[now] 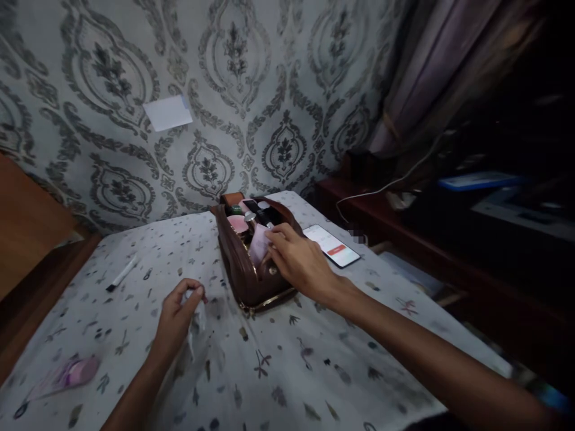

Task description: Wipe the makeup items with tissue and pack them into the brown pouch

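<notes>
A brown zippered toiletry bag (238, 275) stands unzipped on the patterned bedsheet, with several cosmetic items packed inside. My right hand (296, 257) reaches over its near right side, the fingers closed on a pale pink packet (259, 244) at the bag's opening. Behind the packet, a round pink item (238, 224) and some dark and silver-capped containers (263, 214) show. To the left of the bag, my left hand (182, 305) pinches a crumpled clear plastic wrapper (197, 326) that hangs below the fingers.
A lit smartphone (335, 246) lies right of the bag. A white tube with a black cap (122, 274) and a pink-capped tube (81, 372) rest at left. Patterned wallpaper (233, 54) rises behind; a white cable (390, 187) runs along the dark furniture at right.
</notes>
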`<state>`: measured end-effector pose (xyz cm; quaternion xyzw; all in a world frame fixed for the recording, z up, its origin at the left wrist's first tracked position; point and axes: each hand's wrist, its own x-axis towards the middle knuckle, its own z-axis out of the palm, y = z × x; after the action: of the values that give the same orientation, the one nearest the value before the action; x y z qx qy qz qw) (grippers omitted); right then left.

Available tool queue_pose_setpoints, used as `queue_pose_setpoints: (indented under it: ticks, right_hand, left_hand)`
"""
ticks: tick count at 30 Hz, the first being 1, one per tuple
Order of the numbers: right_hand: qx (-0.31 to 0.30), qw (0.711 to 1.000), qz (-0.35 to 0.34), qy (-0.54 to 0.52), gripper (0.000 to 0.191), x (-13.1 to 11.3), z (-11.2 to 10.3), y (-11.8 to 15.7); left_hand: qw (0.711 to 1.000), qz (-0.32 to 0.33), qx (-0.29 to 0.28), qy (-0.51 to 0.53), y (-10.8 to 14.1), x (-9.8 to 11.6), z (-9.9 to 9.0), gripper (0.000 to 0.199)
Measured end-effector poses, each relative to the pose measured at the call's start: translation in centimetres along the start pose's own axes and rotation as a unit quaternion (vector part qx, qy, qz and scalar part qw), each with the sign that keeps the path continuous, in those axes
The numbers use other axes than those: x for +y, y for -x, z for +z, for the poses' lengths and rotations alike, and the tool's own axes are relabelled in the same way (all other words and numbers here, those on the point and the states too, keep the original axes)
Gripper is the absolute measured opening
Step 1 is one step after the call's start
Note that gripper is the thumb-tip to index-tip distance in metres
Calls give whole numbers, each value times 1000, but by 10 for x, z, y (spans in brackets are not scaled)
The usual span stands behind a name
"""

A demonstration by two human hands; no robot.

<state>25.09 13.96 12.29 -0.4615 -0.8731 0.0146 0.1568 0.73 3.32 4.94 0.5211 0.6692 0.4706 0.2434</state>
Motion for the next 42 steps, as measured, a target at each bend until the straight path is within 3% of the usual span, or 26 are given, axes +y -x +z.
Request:
queue_pose_setpoints:
  ticks: [8, 17, 20, 22, 26, 29, 32, 35, 38, 40, 42]
  right_hand:
    - [26, 1000, 2, 15, 31, -7, 7, 8]
    - [23, 1000, -6, 3, 31, -8, 1, 3]
    - [77, 996, -20, -39, 31, -14, 5, 9]
    - [142, 986, -41, -83, 29, -23, 14, 17]
    - [170, 948, -186, -194, 27, -50, 45, 31]
    - [137, 912, -275, -272, 26, -76, 75, 38]
    - [47, 901, -269, -337, 27, -105, 98, 39]
    - [-102, 875, -197, -431, 30, -132, 114, 36]
    - [-239, 791, -87, -556, 39, -153, 127, 33]
    - [-280, 741, -22, -609, 45, -161, 135, 34]
    - [-281, 719, 18, -635, 47, -164, 142, 37]
  left_hand:
    - [998, -48, 50, 14, 15, -36, -4, 27]
    - [999, -26, 30, 16, 17, -38, -4, 26]
    - [999, -11, 30, 24, 17, -37, -3, 21]
    - [999, 1, 34, 33, 17, -36, -3, 18]
    - [997, 6, 41, 58, 12, -44, -8, 14]
    - [996, 14, 68, 49, 6, -55, -17, 15]
    - [994, 22, 111, 1, 2, -67, -30, 17]
    - [987, 5, 155, -44, -3, -78, -43, 17]
    - [978, -22, 187, -94, -12, -84, -61, 16]
    - [969, -40, 201, -140, -20, -86, -77, 13]
    - [956, -57, 215, -191, -30, -87, -96, 11]
